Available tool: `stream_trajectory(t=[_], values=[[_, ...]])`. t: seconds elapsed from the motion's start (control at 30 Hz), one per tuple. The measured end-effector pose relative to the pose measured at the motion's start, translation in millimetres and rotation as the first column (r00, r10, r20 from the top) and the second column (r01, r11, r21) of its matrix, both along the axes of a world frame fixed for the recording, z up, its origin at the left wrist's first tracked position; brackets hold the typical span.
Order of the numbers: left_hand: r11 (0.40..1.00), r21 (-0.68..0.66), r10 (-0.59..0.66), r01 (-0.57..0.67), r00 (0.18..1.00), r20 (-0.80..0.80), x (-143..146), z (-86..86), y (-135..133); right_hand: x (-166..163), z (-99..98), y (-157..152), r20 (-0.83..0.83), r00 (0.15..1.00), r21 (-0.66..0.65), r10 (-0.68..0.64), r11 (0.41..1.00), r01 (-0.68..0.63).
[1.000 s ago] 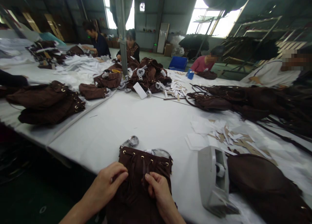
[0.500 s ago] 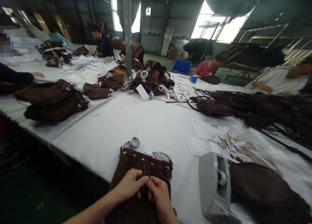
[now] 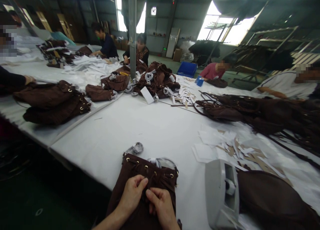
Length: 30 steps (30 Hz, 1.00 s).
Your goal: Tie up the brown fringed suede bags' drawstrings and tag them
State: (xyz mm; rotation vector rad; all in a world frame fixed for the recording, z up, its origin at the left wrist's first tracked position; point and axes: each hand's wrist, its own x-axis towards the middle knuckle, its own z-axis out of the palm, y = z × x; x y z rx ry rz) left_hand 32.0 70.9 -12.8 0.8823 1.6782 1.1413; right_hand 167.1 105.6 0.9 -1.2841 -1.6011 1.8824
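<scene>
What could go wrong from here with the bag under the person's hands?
Slipping: the left hand and right hand pinch at the thin drawcord, so it might escape their grip.
Sliding: the brown bag appears to overhang the near edge of the white table, so a hard tug could shift it off.
Snagging: a wrapped coil lies just beyond the bag's top corner and might catch if the bag is turned.

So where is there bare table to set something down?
Widest: the stretch of white table between the handled bag and the brown bag pile, with only thread-like bits. A narrower strip lies between that bag and the grey device. The right side is crowded: paper scraps, brown bags.
</scene>
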Motion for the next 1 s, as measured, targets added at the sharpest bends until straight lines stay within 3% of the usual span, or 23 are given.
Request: stream_trajectory(t=[0.27, 0.37, 0.43, 0.5, 0.6, 0.67, 0.77, 0.87, 0.93, 1.0], values=[[0.997, 0.006, 0.077, -0.077, 0.996, 0.033, 2.9, -5.1, 2.8, -0.4, -1.5, -3.0, 0.065, 0.996, 0.061, 0.065, 0.996, -0.069], [0.998, -0.063, -0.004, 0.009, 0.997, 0.074, 0.5, 4.7, 1.9, 1.6, 9.8, -0.7, 0.184, 0.974, 0.153, 0.129, 0.975, -0.158], [0.986, -0.120, -0.106, 0.119, 0.988, 0.111, -10.5, 16.5, 0.4, 4.6, 24.3, 5.9, 0.289, 0.951, 0.303, 0.108, 0.932, -0.198], [0.989, -0.108, -0.096, 0.102, 0.993, 0.061, -31.2, 29.0, -0.1, 6.5, 41.6, 18.1, 0.341, 0.940, 0.481, -0.009, 0.861, -0.166], [0.980, -0.010, 0.194, -0.198, 0.967, -0.164, -72.2, 38.4, 3.7, 1.1, 64.7, 43.7, 0.328, 0.928, 0.681, -0.177, 0.725, -0.102], [0.957, -0.015, 0.278, -0.290, 0.932, -0.231, -95.1, 34.2, 8.8, -9.1, 74.2, 60.7, 0.347, 0.923, 0.737, -0.166, 0.657, -0.159], [0.972, -0.092, 0.188, -0.218, 0.947, -0.259, -111.5, 18.8, 18.0, -27.7, 78.0, 77.4, 0.473, 0.881, 0.689, -0.008, 0.626, -0.364], [0.983, -0.139, 0.077, -0.123, 0.951, -0.299, -110.9, 8.1, 26.9, -39.4, 72.3, 78.5, 0.608, 0.783, 0.569, 0.134, 0.614, -0.547], [0.985, -0.138, 0.064, -0.105, 0.960, -0.271, -106.4, 8.1, 31.7, -40.0, 65.5, 71.1, 0.622, 0.767, 0.553, 0.156, 0.605, -0.572], [0.984, -0.127, 0.103, -0.121, 0.985, -0.135, -100.4, 13.0, 34.0, -35.4, 57.6, 59.6, 0.575, 0.795, 0.583, 0.192, 0.586, -0.563]])
